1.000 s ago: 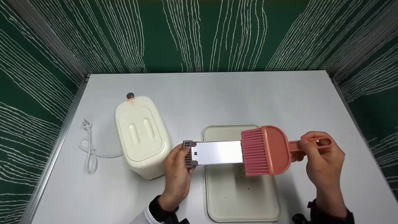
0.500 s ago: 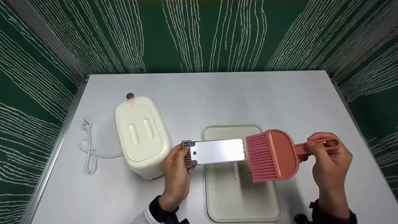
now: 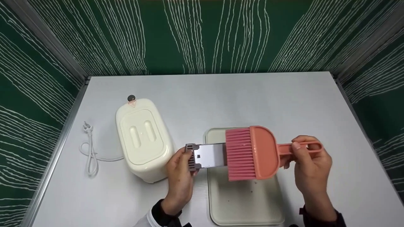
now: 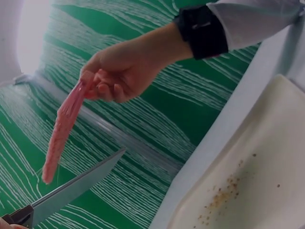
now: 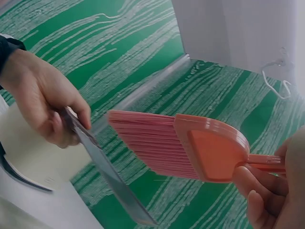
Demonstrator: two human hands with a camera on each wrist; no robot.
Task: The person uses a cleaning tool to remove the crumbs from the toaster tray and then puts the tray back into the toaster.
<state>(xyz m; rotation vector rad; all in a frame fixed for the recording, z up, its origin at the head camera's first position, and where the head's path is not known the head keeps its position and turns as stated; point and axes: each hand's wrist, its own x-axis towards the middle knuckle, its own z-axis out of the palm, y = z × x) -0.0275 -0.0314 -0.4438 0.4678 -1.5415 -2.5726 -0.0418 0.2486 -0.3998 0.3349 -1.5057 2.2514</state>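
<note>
In the head view my left hand (image 3: 180, 178) grips the grey slotted end of a flat metal crumb tray (image 3: 212, 156), which points right above a shallow cream tray (image 3: 246, 209). My right hand (image 3: 313, 171) pinches the handle of a coral hand brush (image 3: 265, 153) between thumb and fingers. Its pink bristles cover the far end of the crumb tray from above. Seen from the left wrist, the bristle tips hang just over the blade-like metal plate (image 4: 78, 186). Brown crumbs (image 4: 221, 194) lie scattered in the cream tray.
A cream toaster (image 3: 145, 138) with a lid on top stands left of my left hand. Its white cord and plug (image 3: 90, 151) lie on the table further left. Green patterned panels (image 3: 202, 37) border the white table (image 3: 221, 101) at the back and sides.
The brush first drew right off the end of the crumb tray, then came back left over it. Crumbs showed in the cream tray below. My left hand stayed nearly still.
</note>
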